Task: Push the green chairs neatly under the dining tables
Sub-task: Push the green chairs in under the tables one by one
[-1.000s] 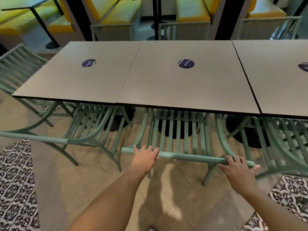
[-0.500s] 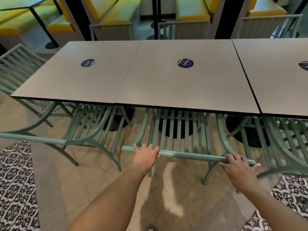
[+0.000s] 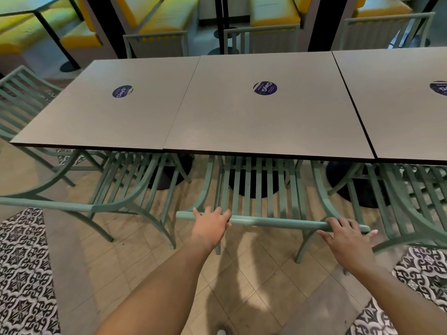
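Note:
A green slatted chair [image 3: 258, 189] stands in front of me, its seat tucked under the middle grey dining table [image 3: 266, 122]. My left hand [image 3: 210, 226] rests over the left part of the chair's top rail [image 3: 275, 222], fingers curled on it. My right hand [image 3: 346, 240] lies on the rail's right end, fingers spread over it. Another green chair [image 3: 125, 189] sits under the left table [image 3: 96, 117], angled with its rail sticking out to the left. A third green chair [image 3: 411, 197] is under the right table [image 3: 399, 105].
More green chairs stand on the far side of the tables [image 3: 157, 44] and at the left end [image 3: 21, 97]. Yellow bench seats [image 3: 169, 13] line the back. Black table bases [image 3: 254, 182] stand under the tables. Patterned floor tiles [image 3: 21, 274] flank the beige floor.
The chair has slid slightly further under the middle table, with both hands staying on its top rail.

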Available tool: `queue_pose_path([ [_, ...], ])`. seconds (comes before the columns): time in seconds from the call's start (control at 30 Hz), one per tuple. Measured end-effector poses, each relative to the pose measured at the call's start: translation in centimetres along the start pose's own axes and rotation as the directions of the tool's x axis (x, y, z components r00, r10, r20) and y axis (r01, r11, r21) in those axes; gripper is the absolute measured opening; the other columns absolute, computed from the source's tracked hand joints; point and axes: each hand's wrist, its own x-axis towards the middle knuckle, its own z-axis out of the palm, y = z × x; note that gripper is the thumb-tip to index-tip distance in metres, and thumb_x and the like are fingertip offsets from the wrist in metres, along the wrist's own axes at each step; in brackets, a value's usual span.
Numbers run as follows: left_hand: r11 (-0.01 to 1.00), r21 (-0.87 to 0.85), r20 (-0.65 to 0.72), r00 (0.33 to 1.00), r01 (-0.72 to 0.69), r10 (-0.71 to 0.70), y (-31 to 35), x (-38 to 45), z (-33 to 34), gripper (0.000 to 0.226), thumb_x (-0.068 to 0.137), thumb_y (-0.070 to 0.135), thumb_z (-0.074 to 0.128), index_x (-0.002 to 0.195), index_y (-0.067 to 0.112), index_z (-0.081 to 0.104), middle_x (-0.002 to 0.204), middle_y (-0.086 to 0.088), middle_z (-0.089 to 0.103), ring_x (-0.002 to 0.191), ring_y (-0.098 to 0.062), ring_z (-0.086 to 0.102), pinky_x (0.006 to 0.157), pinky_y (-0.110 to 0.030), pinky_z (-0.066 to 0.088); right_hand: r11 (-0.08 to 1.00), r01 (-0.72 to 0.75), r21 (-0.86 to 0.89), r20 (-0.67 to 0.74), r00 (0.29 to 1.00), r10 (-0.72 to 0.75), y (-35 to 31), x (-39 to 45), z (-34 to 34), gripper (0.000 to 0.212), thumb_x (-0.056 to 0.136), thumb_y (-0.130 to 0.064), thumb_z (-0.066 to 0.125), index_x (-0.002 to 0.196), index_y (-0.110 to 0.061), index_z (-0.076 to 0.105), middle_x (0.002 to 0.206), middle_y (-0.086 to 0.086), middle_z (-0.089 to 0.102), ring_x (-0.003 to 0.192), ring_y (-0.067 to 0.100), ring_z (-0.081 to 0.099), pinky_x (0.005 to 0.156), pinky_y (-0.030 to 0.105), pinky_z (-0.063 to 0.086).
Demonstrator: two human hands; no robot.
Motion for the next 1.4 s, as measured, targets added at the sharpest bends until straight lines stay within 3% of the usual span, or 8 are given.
queue_pose_path([
  [0.63,0.999,-0.029,-0.008,0.999,0.034,-0.034,-1.2,1.2,0.0,0.031,0.103,0.037,0.033,0.131,0.027,0.042,0.124,-0.001,0.052,0.122,-0.028,0.045,0.109,-0.072,0.019,0.999,-0.009,0.053,0.019,1.000,0.008,-1.2,1.2,-0.3,0.037,0.095,-0.056,0.032,0.120,-0.033,0.048,0.119,-0.010,0.048,0.129,0.017,0.037,0.106,0.074,0.017],
  [1.4,0.998,-0.041,0.009,0.999,0.054,-0.054,-2.5,1.9,-0.3,0.033,0.103,0.038,0.033,0.133,0.027,0.041,0.130,-0.002,0.050,0.128,-0.029,0.041,0.110,-0.071,0.016,1.000,-0.020,0.022,0.017,1.000,0.020,-2.8,1.7,-0.4,0.046,0.094,-0.059,0.026,0.126,-0.033,0.046,0.123,-0.011,0.047,0.129,0.015,0.036,0.105,0.073,0.019],
])
